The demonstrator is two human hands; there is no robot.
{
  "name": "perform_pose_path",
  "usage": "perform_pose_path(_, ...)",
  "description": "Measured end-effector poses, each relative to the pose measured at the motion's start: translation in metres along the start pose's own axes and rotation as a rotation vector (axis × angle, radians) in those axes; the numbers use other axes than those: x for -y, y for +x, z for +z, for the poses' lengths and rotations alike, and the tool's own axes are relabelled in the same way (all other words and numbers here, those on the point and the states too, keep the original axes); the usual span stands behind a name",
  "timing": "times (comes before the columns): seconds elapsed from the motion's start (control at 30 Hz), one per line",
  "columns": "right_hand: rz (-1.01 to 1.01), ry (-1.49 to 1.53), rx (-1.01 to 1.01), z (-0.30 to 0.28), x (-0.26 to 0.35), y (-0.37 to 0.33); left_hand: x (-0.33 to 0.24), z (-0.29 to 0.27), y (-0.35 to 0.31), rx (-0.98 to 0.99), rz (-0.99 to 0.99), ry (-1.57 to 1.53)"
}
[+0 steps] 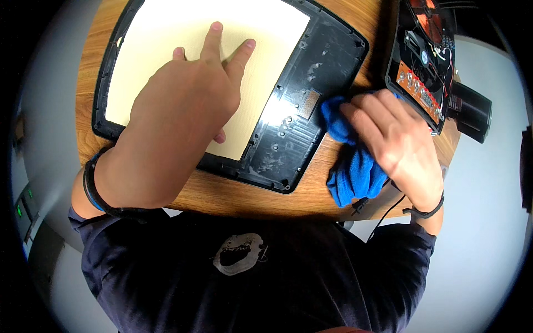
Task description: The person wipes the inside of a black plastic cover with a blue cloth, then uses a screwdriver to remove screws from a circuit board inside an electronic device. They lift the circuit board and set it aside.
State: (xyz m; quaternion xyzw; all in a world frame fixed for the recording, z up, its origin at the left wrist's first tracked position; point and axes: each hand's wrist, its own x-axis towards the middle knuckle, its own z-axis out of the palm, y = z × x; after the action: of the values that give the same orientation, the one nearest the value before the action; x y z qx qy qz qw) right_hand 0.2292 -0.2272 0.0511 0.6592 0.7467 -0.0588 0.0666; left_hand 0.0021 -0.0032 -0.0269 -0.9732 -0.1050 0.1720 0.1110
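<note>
Black panel on wood-grain table — pale floor beyond.

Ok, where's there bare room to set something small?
Bare table shows in a small patch between the black panel and the blue cloth, and in strips left of the panel and between its top right and the open housing. Crowded: right hand on the cloth beside the housing; left hand on the cream sheet.

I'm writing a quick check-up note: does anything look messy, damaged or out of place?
Nothing looks spilled or clearly broken. The bare part of the black panel, beside the cream sheet, does carry whitish smudges, which stand out against the dark surface; whether they are dirt or scuffs, I can't tell.
</note>
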Motion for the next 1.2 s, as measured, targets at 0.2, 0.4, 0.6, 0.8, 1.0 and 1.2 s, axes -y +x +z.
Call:
perform_pose_path(0.2, -0.053, -0.042, -0.008, 0.013, -0.004, 0.004, 0.000, -0.002, 0.000, 0.018, 0.002, 0.049)
perform_pose_path(0.4, 0.105, -0.156, 0.028, 0.013, 0.002, 0.010, 0.000, -0.006, 0.000, 0.021, 0.001, 0.039)
perform_pose_path(0.6, -0.019, -0.075, 0.073, 0.005, 0.003, 0.012, 0.001, -0.010, -0.004, -0.024, 0.015, -0.062)
perform_pose_path(0.8, 0.175, -0.213, 0.053, 0.007, 0.006, 0.013, 0.002, -0.015, -0.005, -0.018, 0.029, -0.059)
perform_pose_path(1.0, 0.160, -0.118, -0.010, -0.005, 0.000, 0.009, 0.000, -0.021, -0.010, -0.008, 0.042, -0.007)
perform_pose_path(1.2, 0.247, -0.183, -0.006, 0.003, -0.002, 0.001, -0.001, -0.018, -0.009, -0.022, 0.076, 0.094)
